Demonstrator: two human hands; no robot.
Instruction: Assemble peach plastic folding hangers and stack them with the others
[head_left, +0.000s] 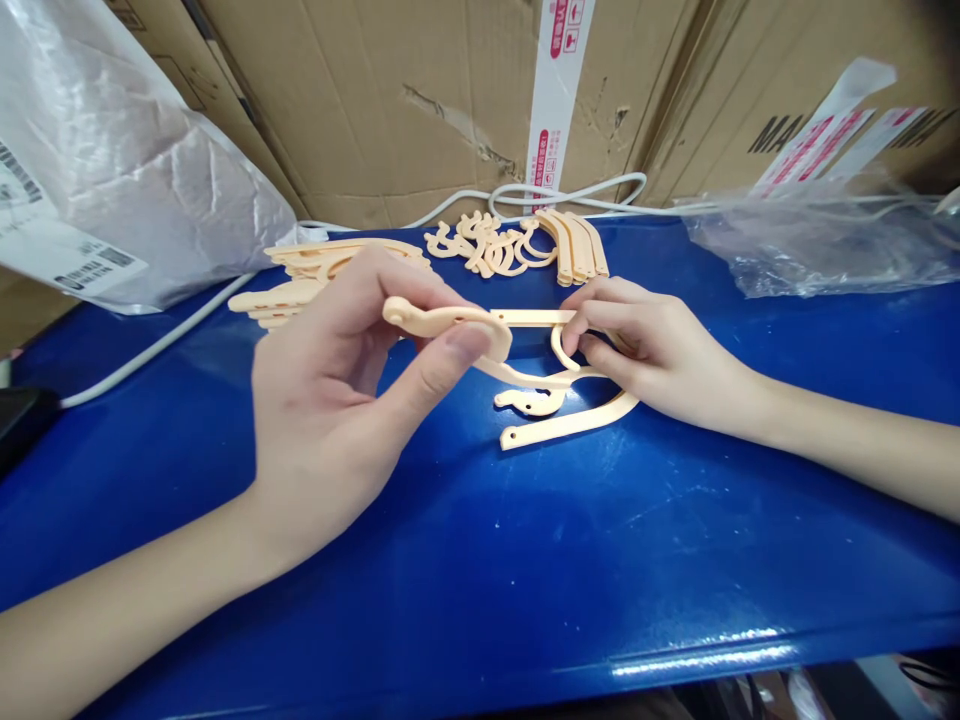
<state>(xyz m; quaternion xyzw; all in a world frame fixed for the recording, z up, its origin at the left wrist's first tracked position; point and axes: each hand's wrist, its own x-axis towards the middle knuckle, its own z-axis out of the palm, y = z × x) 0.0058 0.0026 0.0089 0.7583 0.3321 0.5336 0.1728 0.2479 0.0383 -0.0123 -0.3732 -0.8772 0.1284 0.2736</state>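
My left hand point(337, 400) is raised over the table, its thumb and fingers pinching a cream plastic hanger piece point(424, 318) with a rounded knob at one end. A straight cream strip point(532, 318) runs from behind that piece toward my right hand point(649, 345); whether the two are joined I cannot tell. The fingers of my right hand are closed on a curved cream hook point(562, 350), and part of their grip is hidden. Just below lie a small hooked piece point(534, 403) and a bent hanger arm point(566, 428) with a hole near its end.
Behind the hands, the blue table point(465, 580) bears a pile of small hooks point(487, 245), a row of curved arms point(577, 245) and stacked long pieces point(277, 295). A white cable point(165, 345), cardboard boxes point(390, 100), a silvery package point(150, 170) and a clear bag point(810, 245) surround them.
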